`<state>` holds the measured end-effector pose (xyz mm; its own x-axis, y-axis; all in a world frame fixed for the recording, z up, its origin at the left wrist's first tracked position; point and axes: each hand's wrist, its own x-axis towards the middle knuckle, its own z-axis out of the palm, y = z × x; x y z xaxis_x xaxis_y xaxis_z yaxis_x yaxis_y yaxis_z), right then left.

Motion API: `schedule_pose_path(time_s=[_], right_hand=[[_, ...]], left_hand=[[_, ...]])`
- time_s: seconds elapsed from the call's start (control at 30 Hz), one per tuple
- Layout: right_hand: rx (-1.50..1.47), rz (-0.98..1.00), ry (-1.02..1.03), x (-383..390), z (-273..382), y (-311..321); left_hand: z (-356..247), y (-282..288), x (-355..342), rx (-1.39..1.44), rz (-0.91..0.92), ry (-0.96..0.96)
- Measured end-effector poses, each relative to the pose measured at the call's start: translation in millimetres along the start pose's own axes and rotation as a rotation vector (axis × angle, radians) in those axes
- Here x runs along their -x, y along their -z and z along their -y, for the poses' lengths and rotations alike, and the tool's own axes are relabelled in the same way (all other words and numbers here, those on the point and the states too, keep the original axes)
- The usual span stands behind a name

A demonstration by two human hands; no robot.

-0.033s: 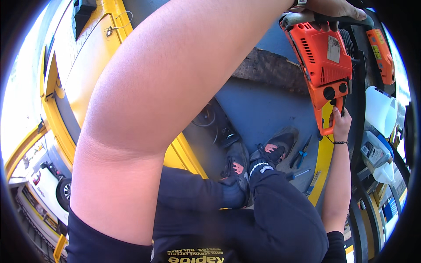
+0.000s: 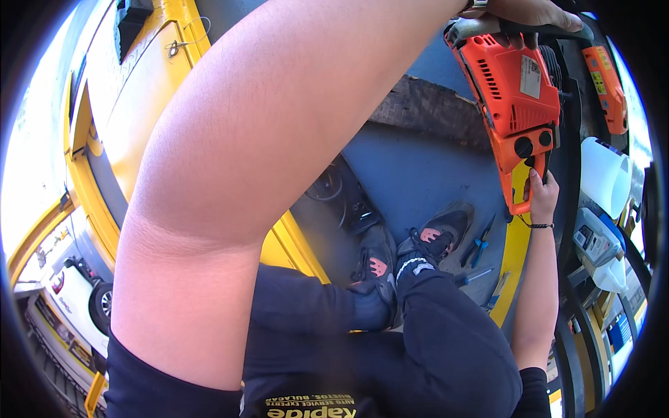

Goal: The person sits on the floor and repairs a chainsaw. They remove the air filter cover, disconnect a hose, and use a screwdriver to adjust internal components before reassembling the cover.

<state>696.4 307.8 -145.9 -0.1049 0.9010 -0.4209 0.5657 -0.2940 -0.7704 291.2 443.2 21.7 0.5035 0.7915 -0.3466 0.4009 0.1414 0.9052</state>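
An orange chainsaw [image 2: 507, 90] is at the upper right, its body running from the top toward my right hand. My left arm reaches across the whole view, and my left hand [image 2: 536, 14] closes around the dark front handle [image 2: 481, 29] at the saw's top end. Lower down, my right hand [image 2: 543, 195] wraps the orange rear handle [image 2: 517, 207], thumb upward. A pale label sticks to the casing, and two black round knobs sit below it. No bar or chain shows clearly.
Behind the saw lies a dark, rough wooden plank [image 2: 435, 115]. Blue-handled pliers [image 2: 477, 247] and a screwdriver [image 2: 474, 277] rest near my shoes. An orange cover [image 2: 605, 89], a white container [image 2: 605, 175] and a clear bottle [image 2: 596, 235] stand right, by black rails. Yellow framework [image 2: 94, 188] rises left.
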Motion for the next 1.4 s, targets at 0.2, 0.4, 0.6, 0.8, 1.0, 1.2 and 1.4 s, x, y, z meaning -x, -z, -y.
schedule_pose_path(time_s=[0.2,0.4,0.6,0.8,1.0,1.2,1.4], right_hand=[[0.085,0.016,0.004,-15.9,2.3,14.4],[0.059,0.032,-0.013,-20.1,2.7,12.0],[0.04,0.023,-0.008,-18.9,-3.8,13.7],[0.016,-0.023,-0.003,-5.0,4.6,4.7],[0.024,-0.031,0.02,-5.6,12.9,0.5],[0.078,-0.04,0.016,-5.2,10.2,3.2],[0.017,-0.076,0.033,2.8,3.9,-0.7]], left_hand=[[-5.3,5.9,22.8,-0.124,-0.028,-0.169],[-1.9,5.4,32.2,-0.163,-0.053,-0.191],[-4.1,-2.3,28.8,-0.137,-0.096,-0.17],[0.1,-0.6,41.7,-0.016,-0.027,-0.191],[21.5,-5.6,35.4,-0.15,-0.213,-0.233],[-48.5,-23.7,37.1,0.035,-0.287,0.357],[-60.7,-52.2,62.7,-0.044,-0.379,0.158]])
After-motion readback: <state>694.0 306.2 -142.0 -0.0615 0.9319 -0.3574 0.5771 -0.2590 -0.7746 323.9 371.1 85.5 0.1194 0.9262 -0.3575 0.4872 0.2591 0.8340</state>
